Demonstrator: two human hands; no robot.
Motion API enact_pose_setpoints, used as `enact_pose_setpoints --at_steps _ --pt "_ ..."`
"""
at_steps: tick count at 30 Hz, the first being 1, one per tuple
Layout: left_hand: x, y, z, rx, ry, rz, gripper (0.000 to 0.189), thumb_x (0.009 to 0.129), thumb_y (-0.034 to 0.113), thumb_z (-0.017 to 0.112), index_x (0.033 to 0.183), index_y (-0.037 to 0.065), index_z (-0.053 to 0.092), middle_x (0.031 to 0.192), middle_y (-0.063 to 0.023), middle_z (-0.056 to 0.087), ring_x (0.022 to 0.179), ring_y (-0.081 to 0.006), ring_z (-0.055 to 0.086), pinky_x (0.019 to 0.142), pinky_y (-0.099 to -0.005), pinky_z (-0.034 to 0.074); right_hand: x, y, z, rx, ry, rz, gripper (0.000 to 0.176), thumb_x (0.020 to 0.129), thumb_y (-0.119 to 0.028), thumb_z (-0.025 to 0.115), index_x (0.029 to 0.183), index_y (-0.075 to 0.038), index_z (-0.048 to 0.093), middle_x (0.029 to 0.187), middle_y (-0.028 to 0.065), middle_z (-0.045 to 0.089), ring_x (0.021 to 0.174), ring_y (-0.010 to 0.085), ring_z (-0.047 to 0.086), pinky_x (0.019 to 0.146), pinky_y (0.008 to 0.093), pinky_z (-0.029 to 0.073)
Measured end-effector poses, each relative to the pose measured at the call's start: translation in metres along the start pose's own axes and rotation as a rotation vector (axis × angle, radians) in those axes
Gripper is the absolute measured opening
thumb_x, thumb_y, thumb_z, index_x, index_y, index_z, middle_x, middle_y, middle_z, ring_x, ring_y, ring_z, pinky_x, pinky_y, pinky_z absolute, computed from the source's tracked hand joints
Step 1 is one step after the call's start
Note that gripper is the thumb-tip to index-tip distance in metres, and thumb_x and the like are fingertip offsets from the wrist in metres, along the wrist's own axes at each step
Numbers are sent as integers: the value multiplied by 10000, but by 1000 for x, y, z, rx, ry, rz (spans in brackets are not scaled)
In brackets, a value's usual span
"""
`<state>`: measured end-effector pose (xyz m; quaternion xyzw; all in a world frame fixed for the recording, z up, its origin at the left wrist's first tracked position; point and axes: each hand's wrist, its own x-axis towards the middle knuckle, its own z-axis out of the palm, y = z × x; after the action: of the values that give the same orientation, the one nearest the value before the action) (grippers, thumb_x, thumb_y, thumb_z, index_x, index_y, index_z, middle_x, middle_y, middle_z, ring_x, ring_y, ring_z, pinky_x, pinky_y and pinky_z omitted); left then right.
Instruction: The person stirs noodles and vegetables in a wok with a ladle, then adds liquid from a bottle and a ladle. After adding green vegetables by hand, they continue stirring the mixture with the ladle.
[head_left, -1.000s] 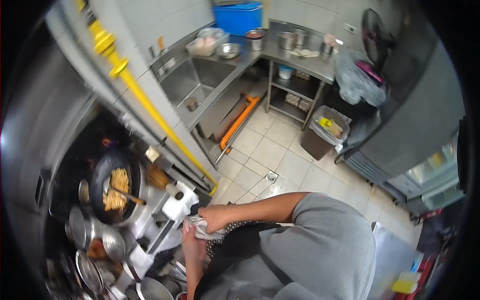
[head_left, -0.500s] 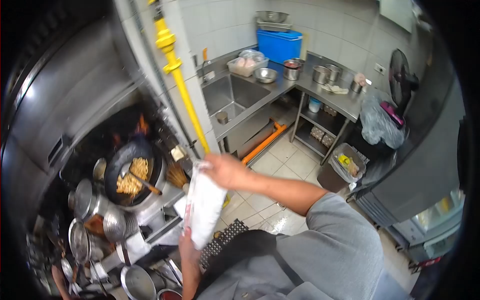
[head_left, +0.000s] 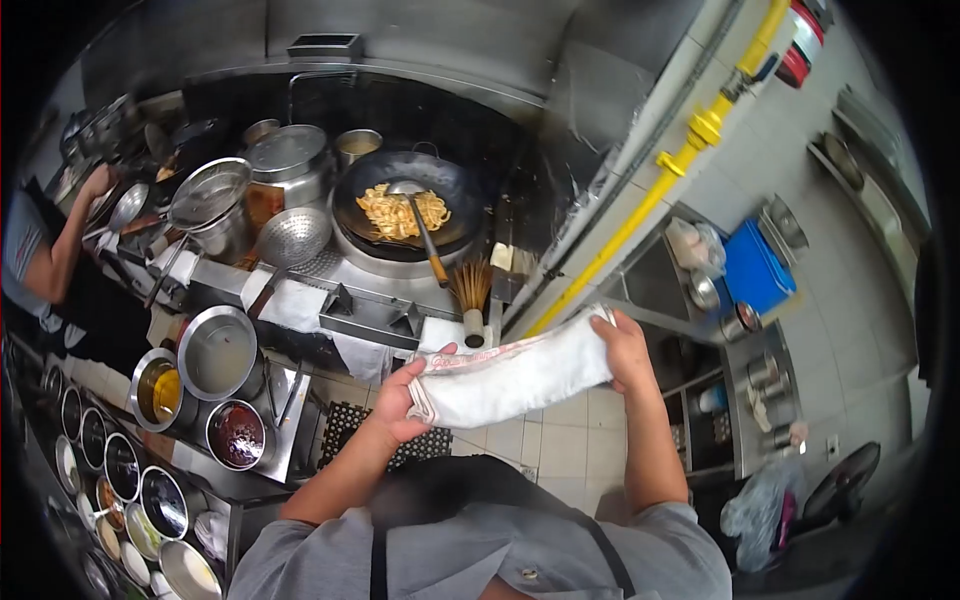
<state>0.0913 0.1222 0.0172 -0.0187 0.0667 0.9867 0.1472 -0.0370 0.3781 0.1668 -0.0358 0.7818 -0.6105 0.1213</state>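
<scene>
A folded white towel (head_left: pixel 515 373) with red print along its top edge is stretched between my hands, in front of my chest. My left hand (head_left: pixel 402 398) is closed on its left end, and my right hand (head_left: pixel 625 350) grips the right end. Beyond the towel, a black wok (head_left: pixel 350 205) sits on the stove. Noodle-like food (head_left: pixel 385 212) lies in the wok, with a wooden-handled ladle (head_left: pixel 428 240) resting in it. A bamboo brush (head_left: pixel 471 290) stands at the stove's front edge, just above the towel.
A co-worker (head_left: pixel 45 255) stands at the far left by another wok. Pots, a strainer (head_left: pixel 293 238) and a bowl of red sauce (head_left: pixel 237 434) are at the left. A yellow pipe (head_left: pixel 640 210) runs down the wall at the right, near a blue container (head_left: pixel 752 268).
The view has swung left toward the stove. The towel, upright before, is now held roughly level, with my hands at its left and right ends.
</scene>
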Motion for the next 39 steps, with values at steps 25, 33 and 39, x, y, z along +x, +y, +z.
enact_pose_setpoints --at_steps 25,33,39 --pt "15 -25 36 56 160 109 543 909 373 497 1315 23 407 1271 -135 522 1155 -282 527 1018 -453 384 -24 20 94 -122 -379 -82 327 845 -156 642 1100 11 522 975 73 578 775 163 591 681 276 494" --pt "3 -6 -15 462 485 69 400 863 101 523 1213 -84 464 1116 -192 599 966 -291 636 853 -414 528 -4 94 92 680 -568 490 382 808 -74 667 1159 13 543 1092 139 608 931 178 623 819 312 511" --pt "20 20 -41 439 547 74 425 906 247 558 1206 -43 479 1105 -161 599 954 -259 634 812 -397 532 34 100 142 210 -439 285 281 790 -79 678 1033 35 592 925 87 650 834 144 621 742 289 505"
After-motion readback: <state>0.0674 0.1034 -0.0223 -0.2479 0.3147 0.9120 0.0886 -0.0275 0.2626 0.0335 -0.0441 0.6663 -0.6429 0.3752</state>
